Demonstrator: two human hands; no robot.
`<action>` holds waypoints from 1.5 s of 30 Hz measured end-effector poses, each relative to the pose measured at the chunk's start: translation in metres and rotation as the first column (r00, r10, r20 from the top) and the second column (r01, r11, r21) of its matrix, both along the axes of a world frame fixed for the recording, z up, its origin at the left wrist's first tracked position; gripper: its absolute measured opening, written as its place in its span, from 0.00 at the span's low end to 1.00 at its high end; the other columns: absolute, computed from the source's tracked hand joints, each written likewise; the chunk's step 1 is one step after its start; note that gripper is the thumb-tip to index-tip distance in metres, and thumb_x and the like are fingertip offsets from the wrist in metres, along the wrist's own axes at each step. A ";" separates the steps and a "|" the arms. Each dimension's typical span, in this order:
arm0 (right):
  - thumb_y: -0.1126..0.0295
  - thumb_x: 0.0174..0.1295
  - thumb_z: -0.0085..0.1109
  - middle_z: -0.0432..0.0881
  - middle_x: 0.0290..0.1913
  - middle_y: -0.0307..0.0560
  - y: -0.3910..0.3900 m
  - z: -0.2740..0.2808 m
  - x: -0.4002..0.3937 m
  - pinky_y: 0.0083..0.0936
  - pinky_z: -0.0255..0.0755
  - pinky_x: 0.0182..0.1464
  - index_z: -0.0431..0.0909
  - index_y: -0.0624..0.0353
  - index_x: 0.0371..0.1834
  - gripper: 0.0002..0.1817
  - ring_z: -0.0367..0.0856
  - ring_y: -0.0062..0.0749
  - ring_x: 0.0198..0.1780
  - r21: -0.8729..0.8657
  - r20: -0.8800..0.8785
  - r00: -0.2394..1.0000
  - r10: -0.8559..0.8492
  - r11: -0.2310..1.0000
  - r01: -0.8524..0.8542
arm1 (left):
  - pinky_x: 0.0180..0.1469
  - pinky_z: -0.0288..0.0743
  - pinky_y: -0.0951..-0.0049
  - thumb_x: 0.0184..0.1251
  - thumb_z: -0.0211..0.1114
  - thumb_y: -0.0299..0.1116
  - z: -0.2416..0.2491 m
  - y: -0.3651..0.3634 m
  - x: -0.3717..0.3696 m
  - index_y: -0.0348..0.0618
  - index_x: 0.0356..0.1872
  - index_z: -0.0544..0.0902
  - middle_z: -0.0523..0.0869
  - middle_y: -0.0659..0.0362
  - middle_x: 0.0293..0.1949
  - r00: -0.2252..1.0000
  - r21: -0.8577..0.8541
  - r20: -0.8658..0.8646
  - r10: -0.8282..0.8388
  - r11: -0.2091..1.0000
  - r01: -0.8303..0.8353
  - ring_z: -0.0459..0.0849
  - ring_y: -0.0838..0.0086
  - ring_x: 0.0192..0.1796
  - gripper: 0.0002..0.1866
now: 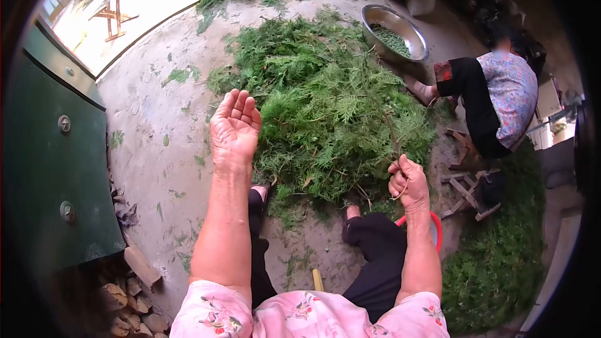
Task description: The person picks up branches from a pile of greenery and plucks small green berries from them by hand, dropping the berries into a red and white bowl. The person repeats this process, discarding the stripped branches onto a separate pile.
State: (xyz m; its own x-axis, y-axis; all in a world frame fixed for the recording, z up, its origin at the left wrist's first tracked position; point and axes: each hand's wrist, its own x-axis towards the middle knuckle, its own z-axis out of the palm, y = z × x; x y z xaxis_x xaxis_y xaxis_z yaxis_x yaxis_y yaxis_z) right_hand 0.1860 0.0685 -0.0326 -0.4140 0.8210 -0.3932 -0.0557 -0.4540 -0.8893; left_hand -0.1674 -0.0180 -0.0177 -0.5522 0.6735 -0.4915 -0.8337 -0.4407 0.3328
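My left hand (235, 128) is raised palm up at the left side of a big heap of green conifer branches (313, 100). Its fingers are stretched out, and nothing shows in the palm. At the heap's right front, my right hand (408, 183) is closed around the thin woody stem of a conifer branch (395, 141). The leafy part of that branch reaches away over the pile and blends into it, so its far end is hard to make out. A thin stem end shows below the right fist.
A metal basin (394, 34) with small green pieces stands beyond the heap. Another person (501, 94) sits at the right, near wooden folding stools (466, 194). A red-rimmed container (436, 228) is partly behind my right forearm. Green doors (62, 156) and firewood (134, 307) are left.
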 end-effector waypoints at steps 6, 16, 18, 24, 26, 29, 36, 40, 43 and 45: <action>0.60 0.62 0.52 0.63 0.11 0.32 -0.021 0.036 0.001 0.18 0.54 0.15 0.79 0.64 0.27 0.17 0.57 0.13 0.13 0.063 0.550 0.782 0.293 0.919 -0.389 | 0.38 0.75 0.70 0.63 0.58 0.32 0.001 -0.005 -0.007 0.44 0.40 0.77 0.82 0.62 0.35 1.000 -0.021 0.009 0.028 0.999 -0.027 0.81 0.74 0.35 0.07; 0.56 0.56 0.54 0.82 0.32 0.52 -0.055 -0.017 -0.010 0.37 0.71 0.40 0.82 0.59 0.33 0.17 0.80 0.43 0.37 -0.426 0.700 -0.315 0.641 0.020 -0.905 | 0.32 0.75 0.75 0.62 0.61 0.34 0.004 -0.012 -0.012 0.44 0.43 0.76 0.82 0.62 0.34 0.997 -0.041 0.052 0.058 0.998 -0.056 0.80 0.76 0.33 0.11; 0.57 0.51 0.55 0.82 0.34 0.54 -0.039 -0.014 -0.044 0.35 0.71 0.44 0.83 0.56 0.32 0.15 0.80 0.46 0.40 -0.498 0.793 -0.275 0.544 0.319 -0.806 | 0.32 0.75 0.76 0.61 0.61 0.34 0.004 -0.016 -0.017 0.44 0.43 0.76 0.82 0.63 0.34 0.996 -0.048 0.051 0.070 0.997 -0.068 0.80 0.76 0.33 0.11; 0.53 0.58 0.59 0.77 0.46 0.52 0.065 0.119 -0.210 0.27 0.73 0.48 0.67 0.68 0.55 0.31 0.78 0.30 0.46 0.466 -0.072 0.957 0.281 0.858 -0.217 | 0.32 0.75 0.76 0.61 0.61 0.33 0.000 -0.023 -0.029 0.45 0.42 0.77 0.81 0.63 0.33 0.984 -0.052 0.051 0.173 0.984 -0.171 0.80 0.76 0.32 0.09; 0.58 0.59 0.59 0.73 0.53 0.53 0.064 0.158 -0.238 0.28 0.68 0.56 0.64 0.68 0.58 0.30 0.72 0.34 0.55 0.536 -0.211 0.941 0.263 0.837 -0.114 | 0.32 0.75 0.76 0.61 0.61 0.33 0.005 -0.025 -0.031 0.45 0.41 0.77 0.81 0.63 0.33 0.982 -0.069 0.061 0.178 0.982 -0.174 0.80 0.76 0.32 0.09; 0.61 0.61 0.57 0.76 0.50 0.51 0.054 0.144 -0.246 0.27 0.71 0.52 0.68 0.67 0.55 0.24 0.76 0.32 0.51 0.535 -0.232 0.949 0.214 0.843 -0.060 | 0.35 0.75 0.74 0.62 0.60 0.30 0.006 -0.028 -0.034 0.45 0.37 0.78 0.82 0.64 0.32 0.983 -0.076 0.069 0.168 0.984 -0.162 0.80 0.76 0.32 0.05; 0.71 0.62 0.52 0.80 0.33 0.43 0.038 -0.025 -0.153 0.17 0.76 0.30 0.77 0.64 0.41 0.09 0.80 0.23 0.30 0.182 0.146 0.989 -0.023 0.983 -0.004 | 0.34 0.74 0.74 0.64 0.57 0.31 0.005 -0.037 -0.049 0.44 0.37 0.76 0.82 0.63 0.32 0.982 -0.062 0.037 0.183 0.982 -0.180 0.80 0.76 0.31 0.05; 0.70 0.62 0.51 0.80 0.31 0.43 0.016 -0.118 -0.100 0.18 0.75 0.26 0.77 0.64 0.41 0.10 0.80 0.22 0.28 -0.035 0.380 0.921 -0.084 0.994 0.105 | 0.38 0.73 0.70 0.63 0.57 0.31 0.000 -0.036 -0.050 0.42 0.36 0.78 0.82 0.63 0.32 0.990 -0.051 0.034 0.138 0.989 -0.137 0.80 0.76 0.33 0.05; 0.72 0.62 0.49 0.81 0.33 0.44 -0.004 -0.152 -0.098 0.17 0.75 0.26 0.77 0.64 0.44 0.11 0.79 0.22 0.28 -0.119 0.392 0.920 0.000 0.992 0.051 | 0.38 0.73 0.70 0.63 0.57 0.30 0.002 -0.035 -0.048 0.42 0.36 0.78 0.82 0.63 0.32 0.990 -0.047 0.014 0.141 0.989 -0.140 0.79 0.76 0.34 0.05; 0.71 0.61 0.51 0.80 0.42 0.47 -0.010 -0.147 -0.124 0.23 0.77 0.33 0.74 0.63 0.49 0.14 0.80 0.27 0.34 -0.042 0.448 0.881 0.154 0.988 -0.151 | 0.38 0.73 0.70 0.63 0.57 0.30 0.004 -0.032 -0.043 0.42 0.36 0.78 0.82 0.63 0.32 0.990 -0.042 0.001 0.143 0.989 -0.143 0.79 0.76 0.34 0.05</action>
State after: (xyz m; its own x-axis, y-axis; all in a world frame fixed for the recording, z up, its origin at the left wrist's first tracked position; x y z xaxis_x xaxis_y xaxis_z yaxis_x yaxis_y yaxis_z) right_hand 0.0622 0.0584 -0.1795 -0.3122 0.7593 -0.5709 0.4184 -0.4297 -0.8002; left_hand -0.2106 -0.0499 -0.0138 -0.6392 0.5667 -0.5199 -0.7646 -0.5410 0.3503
